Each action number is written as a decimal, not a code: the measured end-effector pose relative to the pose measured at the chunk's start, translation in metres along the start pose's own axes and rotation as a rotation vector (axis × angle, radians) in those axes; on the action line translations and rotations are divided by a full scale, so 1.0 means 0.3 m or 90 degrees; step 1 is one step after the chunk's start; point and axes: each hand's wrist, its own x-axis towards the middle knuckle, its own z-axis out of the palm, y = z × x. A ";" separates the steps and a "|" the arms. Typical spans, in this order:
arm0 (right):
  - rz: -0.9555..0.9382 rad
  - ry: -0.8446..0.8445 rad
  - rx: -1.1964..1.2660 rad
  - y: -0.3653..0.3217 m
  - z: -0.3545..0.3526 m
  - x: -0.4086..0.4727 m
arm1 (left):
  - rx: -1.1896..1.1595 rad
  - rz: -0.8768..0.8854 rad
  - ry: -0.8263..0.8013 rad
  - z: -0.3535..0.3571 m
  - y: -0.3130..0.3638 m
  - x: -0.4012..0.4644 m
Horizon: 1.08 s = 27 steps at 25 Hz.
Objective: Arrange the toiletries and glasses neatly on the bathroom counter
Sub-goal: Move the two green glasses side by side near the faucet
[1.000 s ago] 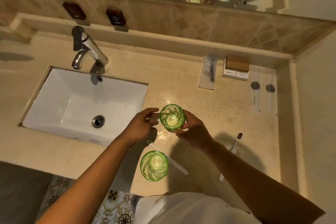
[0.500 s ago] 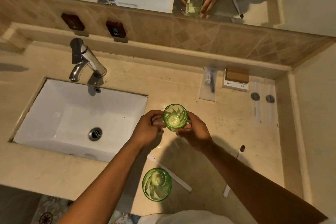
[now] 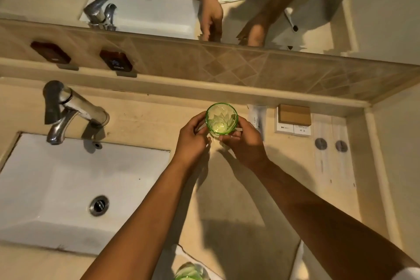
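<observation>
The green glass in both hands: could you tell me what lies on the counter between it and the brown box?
In the head view, a clear sachet lies between the green glass and the brown box.

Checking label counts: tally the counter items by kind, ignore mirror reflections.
Green glasses: 2, one held, one at the bottom edge
Boxes: 2, brown on white
Sachet: 1
White sticks: 2
Total: 7

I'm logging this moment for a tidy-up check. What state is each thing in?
Green glass: upright, held by both hands.
Left hand: gripping the glass.
Right hand: gripping the glass.
Second green glass: upright near counter edge, untouched.
Faucet: no water running.
Sink: empty, drain visible.
</observation>
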 end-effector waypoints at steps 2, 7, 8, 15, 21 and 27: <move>0.006 0.011 0.012 0.005 -0.008 0.043 | -0.005 -0.006 -0.011 0.020 0.007 0.052; 0.005 0.067 -0.043 -0.011 -0.023 0.093 | -0.056 -0.013 -0.046 0.054 0.034 0.113; -0.001 0.069 -0.053 -0.011 -0.030 0.099 | -0.063 -0.012 -0.054 0.059 0.036 0.118; -0.042 0.079 -0.151 -0.012 -0.048 0.125 | -0.035 -0.013 -0.066 0.079 0.052 0.147; -0.034 0.087 -0.128 -0.032 -0.031 0.140 | -0.037 -0.007 -0.061 0.082 0.059 0.180; -0.019 0.102 -0.158 -0.029 -0.022 0.141 | -0.031 -0.007 -0.061 0.088 0.047 0.188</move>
